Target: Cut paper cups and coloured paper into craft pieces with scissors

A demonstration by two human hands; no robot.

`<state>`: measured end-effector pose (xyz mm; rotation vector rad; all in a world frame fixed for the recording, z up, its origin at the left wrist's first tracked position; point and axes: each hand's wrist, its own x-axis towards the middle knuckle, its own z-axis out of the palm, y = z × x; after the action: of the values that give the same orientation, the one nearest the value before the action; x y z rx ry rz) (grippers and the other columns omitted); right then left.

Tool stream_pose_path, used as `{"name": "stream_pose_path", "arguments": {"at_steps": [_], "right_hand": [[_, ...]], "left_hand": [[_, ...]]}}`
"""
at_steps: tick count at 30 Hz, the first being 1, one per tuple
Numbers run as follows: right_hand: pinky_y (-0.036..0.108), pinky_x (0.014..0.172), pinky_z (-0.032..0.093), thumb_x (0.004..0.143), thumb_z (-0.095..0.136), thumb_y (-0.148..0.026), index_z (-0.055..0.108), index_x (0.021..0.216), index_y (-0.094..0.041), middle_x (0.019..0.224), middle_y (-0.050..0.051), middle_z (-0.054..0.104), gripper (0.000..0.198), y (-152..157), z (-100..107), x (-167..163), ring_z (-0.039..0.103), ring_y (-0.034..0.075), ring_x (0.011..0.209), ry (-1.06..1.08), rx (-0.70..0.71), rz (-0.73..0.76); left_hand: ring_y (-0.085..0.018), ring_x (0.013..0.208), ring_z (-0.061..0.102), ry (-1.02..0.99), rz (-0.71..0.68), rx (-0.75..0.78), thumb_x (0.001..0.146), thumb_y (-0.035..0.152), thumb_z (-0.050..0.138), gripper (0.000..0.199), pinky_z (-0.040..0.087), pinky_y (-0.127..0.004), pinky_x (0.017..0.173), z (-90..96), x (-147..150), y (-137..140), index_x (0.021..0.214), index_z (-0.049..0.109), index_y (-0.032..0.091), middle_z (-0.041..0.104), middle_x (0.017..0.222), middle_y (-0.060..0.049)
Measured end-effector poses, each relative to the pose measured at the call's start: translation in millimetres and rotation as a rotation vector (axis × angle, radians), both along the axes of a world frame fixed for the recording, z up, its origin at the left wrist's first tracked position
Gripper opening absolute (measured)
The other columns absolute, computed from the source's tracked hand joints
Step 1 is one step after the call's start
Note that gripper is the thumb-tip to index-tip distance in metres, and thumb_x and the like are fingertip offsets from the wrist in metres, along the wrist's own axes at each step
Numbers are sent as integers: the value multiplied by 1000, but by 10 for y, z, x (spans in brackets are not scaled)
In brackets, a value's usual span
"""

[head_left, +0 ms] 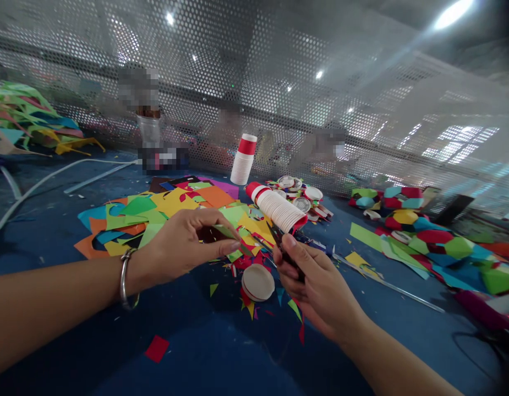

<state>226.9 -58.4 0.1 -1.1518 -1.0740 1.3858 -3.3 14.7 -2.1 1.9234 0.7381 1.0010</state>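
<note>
My left hand (184,242), with a silver bangle at its wrist, pinches a small piece of green paper (244,248) between thumb and fingers. Closed around the dark handles of a pair of scissors (275,235) is my right hand (314,278). The scissor blades are parted and point toward the green paper, a little to its right. Below and between the hands lies a round white paper cup piece (258,282), with colourful paper scraps (248,305) around it. Behind my left hand spreads a heap of coloured paper cuttings (171,204).
One stack of paper cups (242,160) stands upright at the back; another stack (281,210) lies tilted. Cut cup bottoms (301,204) are heaped beside it. Several paper balls (439,245) sit at right, a thin rod (397,287) nearer. A perforated metal screen (271,66) rises behind.
</note>
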Motion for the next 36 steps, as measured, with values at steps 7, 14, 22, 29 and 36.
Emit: {"name": "stream_pose_path", "arguments": {"at_steps": [7, 14, 22, 29, 36], "right_hand": [[24, 43, 10, 91, 68, -61, 65, 77, -16, 57, -9, 30, 48, -3, -39, -21, 17, 5, 48, -130, 90, 38], [26, 44, 13, 96, 63, -59, 65, 77, -17, 54, -10, 31, 46, 1, -73, -30, 18, 6, 49, -218, 145, 93], [27, 44, 13, 97, 61, -59, 65, 78, -18, 56, -9, 32, 46, -2, -70, -58, 19, 7, 49, -291, 144, 151], [27, 44, 13, 96, 60, -61, 56, 73, -20, 58, -9, 29, 47, -2, -61, -75, 17, 9, 51, -321, 142, 202], [27, 45, 13, 96, 60, -62, 53, 71, -20, 62, -7, 30, 49, -2, -64, -84, 19, 9, 53, -343, 129, 205]], "left_hand": [[-8, 62, 57, -97, -115, -454, 80, 35, 83, 20, 43, -19, 53, 41, 42, -19, 83, 70, 19, 69, 80, 3], [-7, 56, 57, -7, -63, -554, 78, 40, 83, 28, 37, -16, 47, 79, 84, -152, 81, 69, 16, 66, 65, 3], [-9, 55, 64, 27, -133, -590, 82, 45, 78, 31, 36, -16, 43, 34, 155, -219, 91, 74, 16, 70, 74, 0], [-10, 52, 65, 36, -159, -615, 79, 51, 80, 35, 36, -16, 41, 0, 198, -270, 80, 71, 17, 67, 66, 3], [-8, 47, 61, 15, -179, -668, 78, 53, 82, 41, 36, -15, 39, 16, 228, -305, 71, 64, 17, 64, 55, 5]]}}
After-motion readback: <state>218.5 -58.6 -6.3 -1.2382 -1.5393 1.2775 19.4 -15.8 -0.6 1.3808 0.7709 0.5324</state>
